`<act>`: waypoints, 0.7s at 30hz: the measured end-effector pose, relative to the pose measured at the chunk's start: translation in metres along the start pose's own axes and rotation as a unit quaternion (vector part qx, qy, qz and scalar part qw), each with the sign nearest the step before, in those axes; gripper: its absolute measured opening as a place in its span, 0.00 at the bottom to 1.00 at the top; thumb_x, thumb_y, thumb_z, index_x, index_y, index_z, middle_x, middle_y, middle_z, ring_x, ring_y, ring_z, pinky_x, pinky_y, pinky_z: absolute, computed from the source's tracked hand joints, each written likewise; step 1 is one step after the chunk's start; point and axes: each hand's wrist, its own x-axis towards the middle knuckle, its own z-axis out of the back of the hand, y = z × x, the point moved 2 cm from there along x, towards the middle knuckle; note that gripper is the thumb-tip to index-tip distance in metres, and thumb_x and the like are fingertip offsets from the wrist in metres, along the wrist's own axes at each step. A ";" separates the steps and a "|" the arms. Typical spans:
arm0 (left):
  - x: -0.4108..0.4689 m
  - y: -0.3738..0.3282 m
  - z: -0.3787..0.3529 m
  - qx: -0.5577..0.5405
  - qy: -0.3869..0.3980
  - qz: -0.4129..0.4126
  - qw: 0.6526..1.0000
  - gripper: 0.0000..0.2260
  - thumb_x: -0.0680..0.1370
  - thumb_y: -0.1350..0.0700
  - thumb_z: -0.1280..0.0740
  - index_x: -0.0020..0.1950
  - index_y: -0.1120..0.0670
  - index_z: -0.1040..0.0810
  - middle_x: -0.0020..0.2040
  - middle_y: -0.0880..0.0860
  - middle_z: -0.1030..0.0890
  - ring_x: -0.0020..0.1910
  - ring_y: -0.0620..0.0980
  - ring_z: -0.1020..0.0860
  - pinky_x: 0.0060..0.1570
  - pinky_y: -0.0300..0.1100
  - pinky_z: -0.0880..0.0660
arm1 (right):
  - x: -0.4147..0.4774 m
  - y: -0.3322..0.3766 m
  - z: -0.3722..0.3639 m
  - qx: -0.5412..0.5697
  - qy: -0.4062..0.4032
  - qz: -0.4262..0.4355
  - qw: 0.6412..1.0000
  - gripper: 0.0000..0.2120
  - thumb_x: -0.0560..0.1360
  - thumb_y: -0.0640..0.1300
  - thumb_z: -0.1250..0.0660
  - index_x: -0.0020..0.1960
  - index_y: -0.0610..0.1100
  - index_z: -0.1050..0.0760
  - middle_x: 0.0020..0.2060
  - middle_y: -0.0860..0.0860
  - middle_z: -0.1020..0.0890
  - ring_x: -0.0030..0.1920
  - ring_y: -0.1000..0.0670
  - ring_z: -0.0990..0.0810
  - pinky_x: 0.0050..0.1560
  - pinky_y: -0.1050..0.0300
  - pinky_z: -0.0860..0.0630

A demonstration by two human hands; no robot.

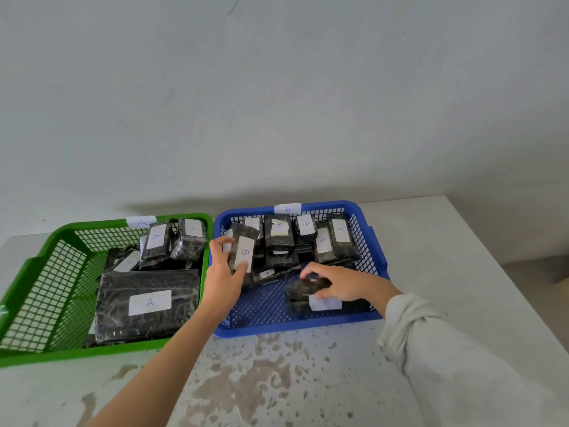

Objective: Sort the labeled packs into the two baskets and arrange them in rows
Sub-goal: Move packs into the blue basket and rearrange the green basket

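Note:
A green basket tagged A stands at the left, holding a large black pack labeled A and two smaller A packs at its back. To its right sits a blue basket tagged B, with several black B packs standing along its far side. My left hand grips an upright B pack at the blue basket's left edge. My right hand rests on a small black pack lying near the basket's front, above a white label.
Both baskets stand side by side on a white, stained table against a pale wall. The table's right edge runs diagonally just right of the blue basket. A bare table surface lies in front of the baskets.

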 end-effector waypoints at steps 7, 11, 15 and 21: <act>0.001 0.000 0.001 0.021 0.106 0.016 0.994 0.16 0.78 0.59 0.35 0.62 0.44 0.33 0.60 0.50 0.22 0.48 0.45 0.21 0.44 0.50 0.20 | 0.008 -0.009 0.007 -0.071 0.066 -0.042 0.994 0.20 0.77 0.41 0.36 0.67 0.54 0.32 0.63 0.48 0.27 0.58 0.49 0.29 0.59 0.52 0.33; 0.000 0.000 -0.005 0.028 0.152 0.002 0.988 0.16 0.78 0.57 0.34 0.60 0.39 0.27 0.53 0.48 0.20 0.46 0.47 0.19 0.42 0.48 0.19 | 0.005 -0.017 0.005 -0.185 -0.057 -0.032 0.981 0.17 0.75 0.46 0.33 0.64 0.53 0.26 0.57 0.48 0.28 0.60 0.48 0.34 0.61 0.48 0.33; 0.000 -0.007 -0.016 0.000 0.194 -0.008 0.981 0.17 0.77 0.56 0.32 0.58 0.35 0.26 0.52 0.45 0.20 0.47 0.41 0.21 0.40 0.34 0.22 | -0.006 0.000 0.010 0.135 -0.224 0.017 0.965 0.12 0.78 0.46 0.37 0.60 0.49 0.24 0.44 0.54 0.21 0.44 0.56 0.23 0.44 0.61 0.26; -0.007 -0.016 -0.041 0.046 0.205 -0.033 0.977 0.12 0.75 0.53 0.30 0.58 0.45 0.22 0.50 0.45 0.19 0.52 0.45 0.21 0.50 0.42 0.23 | -0.014 0.023 0.008 0.311 -0.197 0.064 0.928 0.12 0.75 0.40 0.33 0.57 0.50 0.23 0.49 0.49 0.17 0.47 0.52 0.17 0.43 0.61 0.21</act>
